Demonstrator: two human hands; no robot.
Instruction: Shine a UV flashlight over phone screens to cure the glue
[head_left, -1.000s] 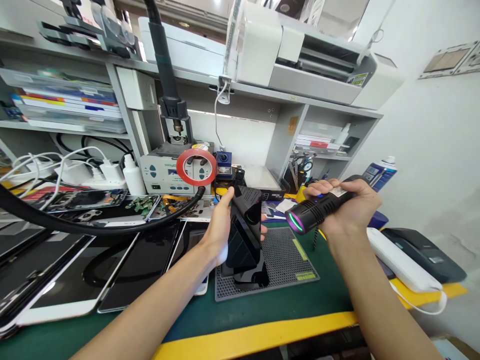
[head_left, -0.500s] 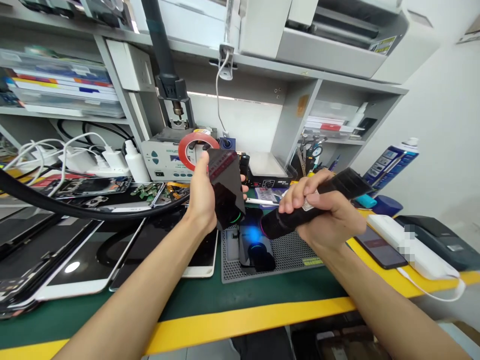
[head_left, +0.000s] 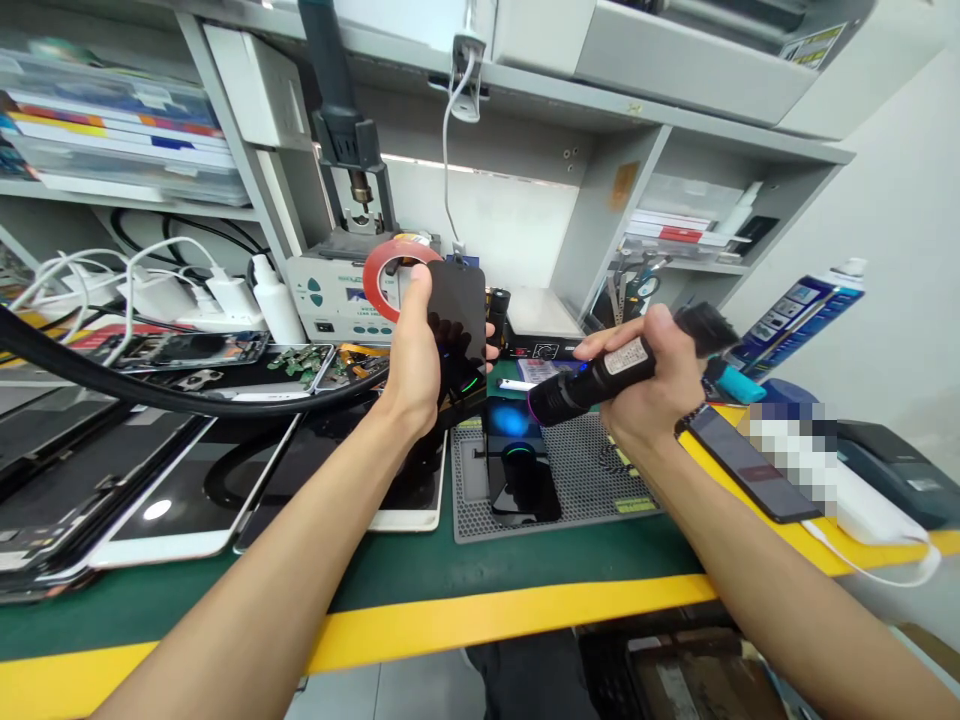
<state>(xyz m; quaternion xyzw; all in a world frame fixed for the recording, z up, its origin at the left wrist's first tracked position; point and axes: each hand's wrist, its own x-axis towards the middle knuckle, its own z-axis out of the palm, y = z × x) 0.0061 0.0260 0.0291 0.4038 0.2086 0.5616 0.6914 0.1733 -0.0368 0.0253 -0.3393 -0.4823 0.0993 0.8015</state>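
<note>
My left hand [head_left: 416,355] is closed around the edges of a glossy black phone [head_left: 459,320], upright above the bench; its back is hidden. My right hand [head_left: 660,370] grips a black flashlight [head_left: 592,385], its head pointing down to the left. A small blue light glows on its barrel, which bears a white label. Beneath the flashlight's head, a second black phone [head_left: 525,490] lies on a grey perforated mat [head_left: 585,460], with a blue spot of light on its far part. Behind my left hand stands a red tape roll [head_left: 375,280].
Tablets [head_left: 172,490] and phone parts cover the bench's left side, crossed by a thick black cable [head_left: 225,400]. On the right are another phone [head_left: 757,465], a white power strip [head_left: 877,515] and a blue spray can [head_left: 799,315]. A soldering station [head_left: 337,295] stands behind.
My right thumb has moved along the flashlight, uncovering its label and a blue light. The phone in my left hand stands straighter. The whole view has shifted slightly.
</note>
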